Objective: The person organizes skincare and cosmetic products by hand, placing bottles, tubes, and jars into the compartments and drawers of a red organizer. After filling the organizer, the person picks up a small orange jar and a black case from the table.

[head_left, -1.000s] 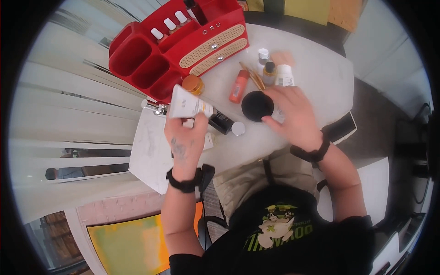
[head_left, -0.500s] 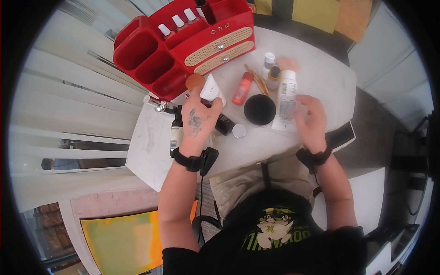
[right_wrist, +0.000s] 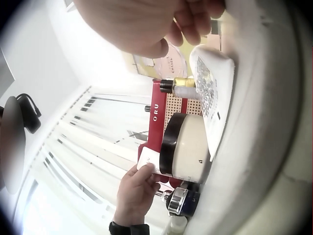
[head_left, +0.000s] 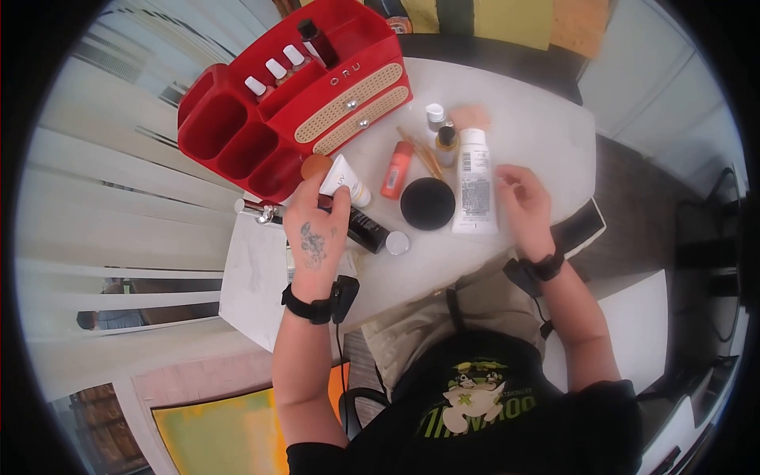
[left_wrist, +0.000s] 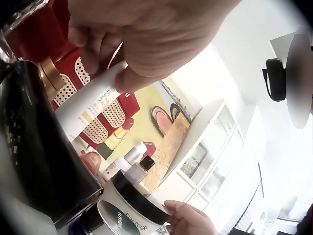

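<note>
Closest, the left hand (head_left: pixel 317 229) pinches a small white tube (head_left: pixel 346 180) near a dark bottle (head_left: pixel 367 230), while the right hand (head_left: pixel 526 210), empty with fingers loosely bent, is just beside a larger white tube (head_left: pixel 475 186) on the worktop (head_left: pixel 538 119). Beyond the jar (head_left: pixel 427 203) between the hands stands a red organizer (head_left: pixel 273 138).

One red plastic organizer (head_left: pixel 313 99) is standing far left, showing two woven-front drawers (head_left: pixel 328 116), two round silver knobs (head_left: pixel 351 104) and three oval cups (head_left: pixel 214 127). It is holding three small white-capped bottles (head_left: pixel 276 69) and one dark black-capped bottle (head_left: pixel 318 46). Two white plastic squeeze tubes (head_left: pixel 475 186) are showing, one left, one right. Between them, one round black-lidded jar (head_left: pixel 427 203) and one coral-red cylindrical container (head_left: pixel 396 169) are resting. Thin wooden sticks (head_left: pixel 428 158) are overlapping, preventing a count.
</note>
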The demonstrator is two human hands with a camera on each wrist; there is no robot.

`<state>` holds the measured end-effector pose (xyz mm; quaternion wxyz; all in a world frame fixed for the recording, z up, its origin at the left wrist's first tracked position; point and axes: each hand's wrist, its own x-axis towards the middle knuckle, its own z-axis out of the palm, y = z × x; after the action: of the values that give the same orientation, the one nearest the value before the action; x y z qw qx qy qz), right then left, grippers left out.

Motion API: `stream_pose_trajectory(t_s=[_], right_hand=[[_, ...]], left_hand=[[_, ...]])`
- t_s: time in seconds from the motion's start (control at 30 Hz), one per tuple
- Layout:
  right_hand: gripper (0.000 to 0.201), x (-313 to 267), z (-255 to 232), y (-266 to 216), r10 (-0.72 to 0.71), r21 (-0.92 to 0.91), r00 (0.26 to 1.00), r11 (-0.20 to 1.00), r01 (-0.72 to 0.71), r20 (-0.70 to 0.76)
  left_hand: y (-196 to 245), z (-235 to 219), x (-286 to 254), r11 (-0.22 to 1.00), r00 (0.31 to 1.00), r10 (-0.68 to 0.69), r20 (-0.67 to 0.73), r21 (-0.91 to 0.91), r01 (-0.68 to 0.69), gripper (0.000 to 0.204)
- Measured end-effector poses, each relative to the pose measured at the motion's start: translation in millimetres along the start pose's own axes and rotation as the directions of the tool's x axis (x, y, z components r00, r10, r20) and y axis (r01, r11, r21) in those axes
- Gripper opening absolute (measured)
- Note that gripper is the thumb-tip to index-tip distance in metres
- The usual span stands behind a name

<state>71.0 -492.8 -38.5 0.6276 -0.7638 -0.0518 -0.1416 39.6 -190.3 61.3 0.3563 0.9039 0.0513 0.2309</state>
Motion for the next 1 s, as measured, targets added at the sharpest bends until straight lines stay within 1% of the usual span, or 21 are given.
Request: stream_pose_trajectory(t_s=[0.17,0.23,0.3,0.33,0.4,0.43,0.5,0.53,0.6,0.67,0.73,0.77,0.9,0.97,1.0], right_hand=[[0.023,-2.6,-0.2,-2.6,0.022,0.021,1.000,1.000,-0.022,-0.009],[0.023,-2.7,-0.9,-0.7,0.026,0.029,1.000,0.999,-0.026,-0.004],[0.023,-3.1,-1.7,-0.4,0.031,0.028,0.999,0.999,-0.030,-0.029],[0.023,-3.4,-2.2,0.6,0.035,0.032,0.999,0.999,-0.035,-0.019],[0.023,-4.9,-2.7,3.0,0.078,0.027,0.996,0.997,-0.077,-0.031],[0.023,-5.9,-3.3,5.0,0.082,0.032,0.997,0.996,-0.081,-0.012],[0.023,-5.9,-3.2,6.9,0.097,0.078,0.994,0.993,-0.093,-0.042],[0.023,-5.8,-2.5,6.8,0.094,0.082,0.996,0.992,-0.093,-0.007],[0.022,-3.9,-1.8,3.6,0.052,0.111,0.997,0.993,-0.046,-0.054],[0.022,-3.7,-0.9,0.6,0.061,0.082,0.997,0.995,-0.058,-0.036],[0.022,-2.4,-3.5,1.9,0.045,0.096,0.998,0.995,-0.041,-0.041],[0.022,-1.9,-2.4,-1.2,0.040,0.081,0.998,0.996,-0.036,-0.040],[0.023,-1.6,-3.2,2.5,0.031,0.058,0.999,0.998,-0.029,-0.040],[0.022,-2.0,-3.8,4.0,0.022,0.096,0.998,0.995,-0.017,-0.053],[0.022,-2.5,-4.2,5.9,0.020,0.091,0.998,0.996,-0.015,-0.058]], left_hand=[[1.9,-6.7,-2.5,0.999,1.000,-0.006,0.000,0.039,0.006,0.029],[-0.6,-12.8,-5.7,0.999,0.998,-0.032,-0.049,-0.034,0.031,0.026],[1.7,-26.4,-11.8,0.998,0.996,-0.059,-0.064,-0.033,0.057,0.025],[0.9,-33.9,-16.6,0.996,0.994,-0.078,-0.075,-0.039,0.075,0.024],[-15.2,-47.2,-31.7,0.996,0.992,-0.089,-0.090,0.015,0.091,0.025],[-21.8,-53.2,-41.1,0.996,0.988,-0.081,-0.134,0.029,0.086,0.023],[-32.4,-61.6,-61.3,0.995,0.971,-0.077,-0.226,0.039,0.088,0.018],[-37.1,-64.0,-72.6,0.992,0.964,-0.099,-0.247,0.050,0.114,0.018],[-47.9,-65.9,-92.5,0.989,0.928,-0.122,-0.352,0.033,0.143,0.018],[-55.8,-69.7,-109.0,0.978,0.909,-0.153,-0.388,0.070,0.195,0.020],[-60.9,-72.1,-119.9,0.963,0.892,-0.095,-0.441,0.186,0.195,0.024],[-63.0,-72.1,-123.7,0.962,0.894,-0.091,-0.439,0.191,0.192,0.028],[-67.4,-71.1,-121.9,0.960,0.899,-0.068,-0.432,0.216,0.176,0.032],[-68.3,-70.9,-112.7,0.951,0.940,-0.077,-0.333,0.260,0.170,0.033],[-67.3,-71.1,-106.1,0.953,0.941,-0.076,-0.331,0.254,0.166,0.033]])
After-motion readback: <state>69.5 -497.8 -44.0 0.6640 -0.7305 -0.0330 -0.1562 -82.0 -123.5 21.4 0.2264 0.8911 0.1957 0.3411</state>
